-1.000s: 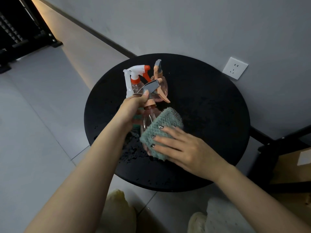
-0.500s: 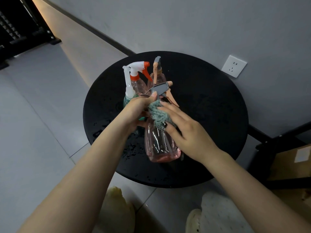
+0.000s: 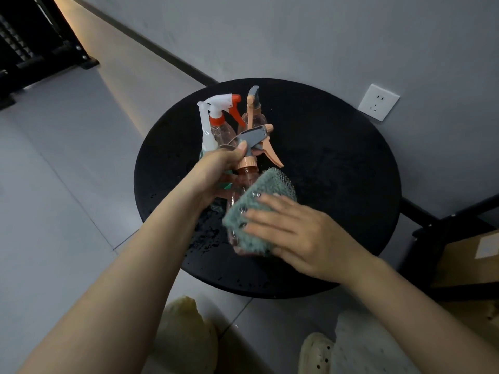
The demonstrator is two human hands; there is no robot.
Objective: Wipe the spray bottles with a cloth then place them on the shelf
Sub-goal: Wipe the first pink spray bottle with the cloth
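Down from the neck, the cloth (image 3: 259, 211) now covers the pink bottle's (image 3: 244, 182) belly.
Left hand (image 3: 218, 171) grips its neck above the table (image 3: 337, 184) — steadying; right hand (image 3: 294, 233) presses flat-fingered — two bottles (image 3: 216, 122) wait behind.

Pink bottle (image 3: 244, 175) body mostly behind cloth (image 3: 253, 211)

A clear pink spray bottle (image 3: 244, 174) with a grey-and-peach trigger head hangs tilted above the bench, a teal knitted cloth (image 3: 259, 209) wrapped over its body. At its 11 o'clock stand a white-and-orange-headed bottle (image 3: 216, 117) and, at 12 o'clock, another pink bottle (image 3: 253, 114), both upright.
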